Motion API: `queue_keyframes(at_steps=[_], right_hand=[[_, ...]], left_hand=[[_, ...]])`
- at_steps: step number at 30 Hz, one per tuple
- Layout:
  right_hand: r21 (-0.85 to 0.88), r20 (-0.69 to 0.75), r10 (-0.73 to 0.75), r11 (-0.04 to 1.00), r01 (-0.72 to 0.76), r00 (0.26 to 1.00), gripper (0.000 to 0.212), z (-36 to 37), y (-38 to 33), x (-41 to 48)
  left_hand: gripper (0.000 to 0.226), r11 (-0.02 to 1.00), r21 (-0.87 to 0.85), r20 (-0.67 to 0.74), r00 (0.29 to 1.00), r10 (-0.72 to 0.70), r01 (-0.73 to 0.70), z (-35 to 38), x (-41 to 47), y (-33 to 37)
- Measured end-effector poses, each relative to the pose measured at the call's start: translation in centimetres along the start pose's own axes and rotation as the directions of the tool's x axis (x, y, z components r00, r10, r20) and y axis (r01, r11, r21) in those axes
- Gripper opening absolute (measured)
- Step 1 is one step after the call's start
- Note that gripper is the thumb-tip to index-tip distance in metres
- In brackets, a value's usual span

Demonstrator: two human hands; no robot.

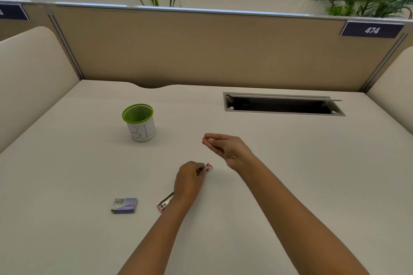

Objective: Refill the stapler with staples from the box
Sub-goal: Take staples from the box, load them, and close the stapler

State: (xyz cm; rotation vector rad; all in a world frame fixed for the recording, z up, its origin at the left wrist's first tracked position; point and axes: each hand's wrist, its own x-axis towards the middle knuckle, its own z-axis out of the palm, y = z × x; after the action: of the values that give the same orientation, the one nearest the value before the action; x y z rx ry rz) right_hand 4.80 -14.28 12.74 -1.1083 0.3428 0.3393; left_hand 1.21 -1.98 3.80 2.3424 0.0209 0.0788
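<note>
A small pink stapler (207,167) lies opened flat on the white desk (290,163). One end pokes out past my left fingertips; the other end (165,204) shows beside my left wrist. My left hand (188,182) covers its middle, with fingers curled down onto it. My right hand (225,147) hovers above and to the right of the stapler, its fingers straight and pressed together with the thumb; nothing is visible between them. A small purple staple box (124,205) lies closed on the desk, left of the stapler.
A green mesh cup (139,121) wrapped in white paper stands at the back left. An open cable hatch (281,106) is set into the desk at the back right. Beige partition walls enclose the desk on three sides.
</note>
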Motion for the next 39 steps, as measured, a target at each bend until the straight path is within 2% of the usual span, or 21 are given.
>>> queue_keyframes(at_steps=[3,8,12,18,20,22,25,31,34,36,39], right_hand=[[-0.072,0.054,-0.041,0.996,0.044,0.998,0.017,1.3,-0.2,0.9],[-0.259,0.101,-0.183,0.944,0.203,0.978,0.020,4.6,-0.6,3.0],[-0.439,0.112,-0.272,0.849,0.293,0.956,0.015,7.5,-0.9,4.9],[-0.600,0.156,-0.318,0.721,0.345,0.935,0.014,11.8,-0.5,8.2],[-0.615,0.172,-0.338,0.696,0.369,0.925,0.012,13.1,-0.1,9.3],[-0.618,0.186,-0.357,0.681,0.391,0.915,0.011,14.4,0.3,10.2],[-0.634,0.217,-0.390,0.640,0.434,0.895,0.012,16.0,0.9,11.8],[-0.667,0.267,-0.412,0.574,0.476,0.871,0.016,16.7,1.4,13.9],[-0.615,0.213,-0.478,0.612,0.497,0.852,0.014,15.4,1.2,13.9],[-0.571,0.145,-0.533,0.643,0.511,0.834,0.010,13.8,1.0,13.5],[-0.519,0.020,-0.564,0.700,0.491,0.825,0.009,10.3,1.3,12.1]], left_hand=[[0.023,0.999,-0.045,0.020,1.000,0.021,-0.020,-0.4,1.1,-0.7],[0.031,0.989,0.093,0.088,0.990,0.108,-0.116,-1.4,4.0,-2.6],[0.038,0.968,0.184,0.134,0.980,0.145,-0.169,-2.2,6.3,-3.8],[0.028,0.967,0.188,0.047,0.985,0.168,-0.173,-2.0,8.2,-4.5],[0.021,0.980,0.150,0.000,0.991,0.134,-0.132,-1.8,8.1,-4.5],[0.026,0.992,0.091,-0.030,0.995,0.092,-0.089,-1.7,7.9,-4.4],[0.040,0.987,0.105,-0.014,0.992,0.125,-0.122,-1.6,7.9,-4.7],[0.042,0.981,0.134,-0.008,0.990,0.142,-0.139,-1.3,8.2,-5.2],[0.031,0.992,0.084,-0.042,0.994,0.098,-0.094,-1.3,8.4,-5.0],[0.026,0.983,0.137,-0.042,0.991,0.129,-0.122,-1.1,8.6,-5.2],[0.033,0.959,0.219,-0.006,0.982,0.187,-0.181,-1.0,9.0,-5.7]])
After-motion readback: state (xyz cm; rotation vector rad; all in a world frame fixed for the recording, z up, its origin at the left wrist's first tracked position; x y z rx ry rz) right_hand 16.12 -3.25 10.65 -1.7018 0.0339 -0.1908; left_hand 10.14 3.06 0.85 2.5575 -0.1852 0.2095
